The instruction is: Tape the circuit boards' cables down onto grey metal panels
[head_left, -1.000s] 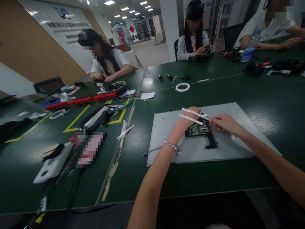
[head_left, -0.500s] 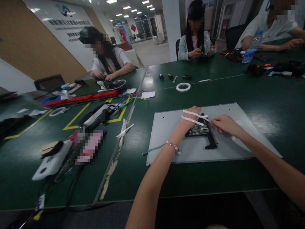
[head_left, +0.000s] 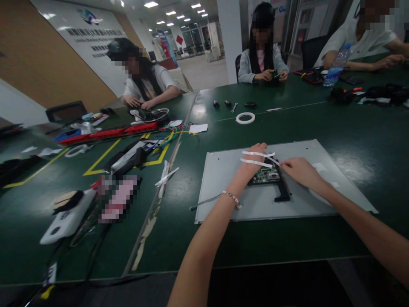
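Observation:
A pale grey panel [head_left: 223, 187] lies flat on the green table. On it is a black bracket [head_left: 283, 194] with a green circuit board [head_left: 268, 175] in it. My left hand [head_left: 253, 162] rests over the board's far left part, its knuckles bent and its fingertips hidden. Two white tape strips [head_left: 255, 162] lie across the back of that hand. At the board's right side my right hand [head_left: 298, 170] is closed, thumb and finger pinching the end of another narrow white tape strip [head_left: 273, 160], which slants up and left to the board. A beaded bracelet [head_left: 232, 198] circles my left wrist.
Beyond the panel lie a white tape roll [head_left: 245, 118] and a small wrench [head_left: 234, 107]. To the left are crossed tape strips [head_left: 164, 177], a pink phone-like object [head_left: 119, 198], a white device [head_left: 68, 215] and cables. Several people sit around the table.
My right hand has shifted slightly left, closer to the board, with the tape strip still pinched. My left hand has barely moved.

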`<action>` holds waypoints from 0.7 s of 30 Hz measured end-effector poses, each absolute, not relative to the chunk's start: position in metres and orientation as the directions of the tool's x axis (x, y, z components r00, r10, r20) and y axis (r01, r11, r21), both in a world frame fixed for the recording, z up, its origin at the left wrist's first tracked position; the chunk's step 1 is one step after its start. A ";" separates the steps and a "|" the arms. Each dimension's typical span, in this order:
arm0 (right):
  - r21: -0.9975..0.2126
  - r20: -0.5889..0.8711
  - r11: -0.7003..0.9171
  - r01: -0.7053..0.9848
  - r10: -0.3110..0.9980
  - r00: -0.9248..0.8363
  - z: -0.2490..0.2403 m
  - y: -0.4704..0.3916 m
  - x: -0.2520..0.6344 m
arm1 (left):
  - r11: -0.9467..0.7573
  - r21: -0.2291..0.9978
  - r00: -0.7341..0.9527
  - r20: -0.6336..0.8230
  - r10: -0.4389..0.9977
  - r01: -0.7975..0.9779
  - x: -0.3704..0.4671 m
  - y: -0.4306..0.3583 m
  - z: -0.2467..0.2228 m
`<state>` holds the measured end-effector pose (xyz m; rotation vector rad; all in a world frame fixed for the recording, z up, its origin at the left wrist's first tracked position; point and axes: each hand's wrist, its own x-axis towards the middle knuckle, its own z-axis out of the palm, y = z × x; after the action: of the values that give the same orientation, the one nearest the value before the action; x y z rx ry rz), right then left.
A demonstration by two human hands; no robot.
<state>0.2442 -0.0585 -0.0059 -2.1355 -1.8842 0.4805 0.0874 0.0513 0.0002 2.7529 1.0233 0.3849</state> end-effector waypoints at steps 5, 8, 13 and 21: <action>-0.383 -0.069 -0.126 0.915 0.992 0.108 -0.003 -0.060 0.241 | -0.752 0.250 0.740 0.159 0.653 0.609 0.088 0.052 0.002; -0.356 -0.060 -0.148 0.923 0.989 0.135 -0.003 -0.061 0.239 | -0.758 0.245 0.745 0.166 0.647 0.604 0.088 0.053 0.000; -0.383 -0.058 -0.166 0.909 0.986 0.155 -0.004 -0.061 0.239 | -0.755 0.261 0.725 0.220 0.653 0.601 0.088 0.057 -0.008; -0.403 -0.059 -0.136 0.905 0.991 0.123 -0.002 -0.061 0.244 | -0.766 0.263 0.723 0.257 0.641 0.586 0.087 0.060 -0.012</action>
<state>0.2440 -0.0614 -0.0020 -2.1348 -1.8629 0.4579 0.0870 0.0597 -0.0123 2.7621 0.9912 0.5028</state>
